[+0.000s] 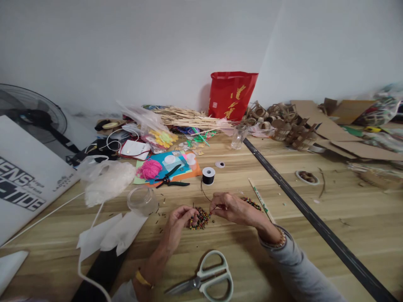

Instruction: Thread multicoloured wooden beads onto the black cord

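My right hand [231, 208] pinches a thin dark cord [205, 193], which runs down from a spool of black cord [208, 176] standing just beyond it. At the left edge of a heap of multicoloured beads [201, 219], my left hand [180, 222] has thumb and forefinger pressed together. What those fingertips hold is too small to make out, though a short dark end sticks up by them. Partly behind my right wrist lies another strand of beads [251, 203]. White-handled scissors [217, 274] rest on the table nearest me, below both hands.
Black-handled pliers [171, 178] and pink yarn [150, 169] lie on coloured sheets. A clear jar [142, 200] stands left of my hands, near white paper [124, 233]. A dark strip [292, 197] crosses the wooden table at right. Farther back stand a glass [238, 137] and red bag [232, 95].
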`<state>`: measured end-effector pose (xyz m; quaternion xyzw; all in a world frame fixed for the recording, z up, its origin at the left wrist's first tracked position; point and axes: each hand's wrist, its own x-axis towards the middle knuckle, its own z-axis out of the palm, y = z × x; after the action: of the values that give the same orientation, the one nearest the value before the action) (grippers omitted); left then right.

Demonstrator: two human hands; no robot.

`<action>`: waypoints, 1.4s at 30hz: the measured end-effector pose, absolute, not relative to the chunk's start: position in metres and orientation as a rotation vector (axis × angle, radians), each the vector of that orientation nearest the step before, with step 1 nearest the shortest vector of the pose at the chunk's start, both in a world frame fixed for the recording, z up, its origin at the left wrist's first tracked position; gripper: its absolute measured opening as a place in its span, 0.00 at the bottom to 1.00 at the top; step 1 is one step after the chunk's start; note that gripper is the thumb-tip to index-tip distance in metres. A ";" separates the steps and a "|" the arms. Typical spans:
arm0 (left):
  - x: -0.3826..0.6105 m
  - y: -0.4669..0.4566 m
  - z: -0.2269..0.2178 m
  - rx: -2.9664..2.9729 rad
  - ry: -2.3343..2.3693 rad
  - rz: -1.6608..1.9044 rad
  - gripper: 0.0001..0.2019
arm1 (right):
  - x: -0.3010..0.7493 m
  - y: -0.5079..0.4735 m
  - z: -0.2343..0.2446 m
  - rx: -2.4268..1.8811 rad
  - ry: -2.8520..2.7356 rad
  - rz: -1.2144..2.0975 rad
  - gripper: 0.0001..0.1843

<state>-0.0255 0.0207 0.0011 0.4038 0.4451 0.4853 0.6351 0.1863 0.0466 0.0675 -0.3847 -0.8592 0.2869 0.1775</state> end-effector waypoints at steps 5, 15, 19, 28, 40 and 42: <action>-0.022 0.017 0.015 0.839 0.922 0.989 0.09 | 0.183 0.045 0.069 -1.064 -2.455 0.878 0.07; -0.015 0.012 0.015 1.092 0.938 0.882 0.14 | 0.174 0.039 0.065 -0.920 -2.545 0.840 0.05; -0.013 0.013 0.015 1.167 0.996 0.857 0.14 | 0.172 0.038 0.068 -0.926 -2.583 0.795 0.05; -0.014 0.014 0.011 1.187 1.037 0.877 0.13 | 0.170 0.031 0.074 -0.946 -2.713 0.616 0.07; -0.016 0.014 0.014 1.235 1.044 0.860 0.11 | 0.170 0.037 0.062 -0.867 -2.603 0.814 0.08; -0.017 0.015 0.015 1.252 1.036 0.852 0.11 | 0.170 0.037 0.061 -0.867 -2.565 0.851 0.08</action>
<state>-0.0174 0.0149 0.0147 0.5419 0.4482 0.3688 0.6079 0.1700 0.0373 0.0613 -0.3020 -0.8934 0.2964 0.1509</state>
